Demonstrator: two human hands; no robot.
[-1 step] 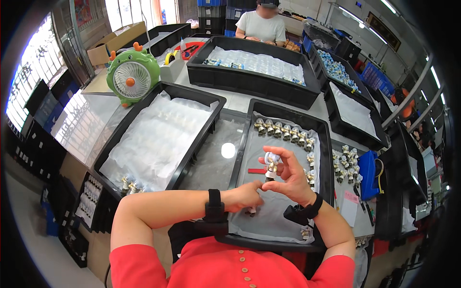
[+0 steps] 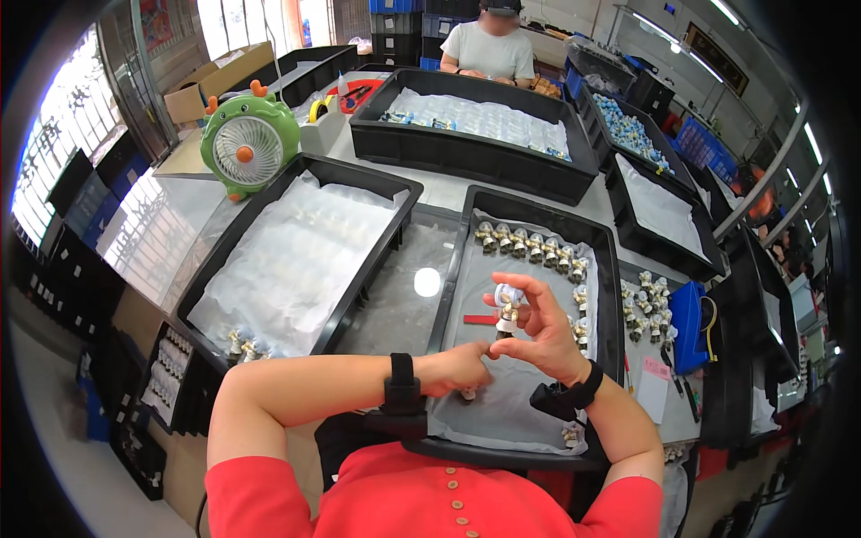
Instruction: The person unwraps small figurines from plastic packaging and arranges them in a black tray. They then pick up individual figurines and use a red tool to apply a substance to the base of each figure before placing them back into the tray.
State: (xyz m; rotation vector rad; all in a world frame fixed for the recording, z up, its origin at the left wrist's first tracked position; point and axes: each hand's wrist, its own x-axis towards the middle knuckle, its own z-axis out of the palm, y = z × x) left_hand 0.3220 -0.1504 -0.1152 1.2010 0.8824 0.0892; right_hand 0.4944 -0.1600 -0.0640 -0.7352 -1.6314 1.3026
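Observation:
Above the lined black tray (image 2: 613,359) in front of me, my right hand (image 2: 549,336) pinches a small figurine (image 2: 508,314) upright between thumb and fingers. The figurine has a white rounded top, a gold-and-white middle and a dark base. Curled closed, my left hand (image 2: 456,369) touches my right thumb just below that base; what its fingertips hold, if anything, is hidden. Partly covered by my left hand, another figurine (image 2: 468,394) lies on the liner. Similar figurines (image 2: 534,247) stand in a row along the tray's far end and down its right side.
A red strip (image 2: 480,319) lies in the tray. More figurines (image 2: 647,305) and a blue bin (image 2: 691,327) are on the right. To the left are a paper-covered tray (image 2: 296,260) and a green fan (image 2: 248,143). Across the table sits a person (image 2: 489,49) behind another black tray (image 2: 466,148).

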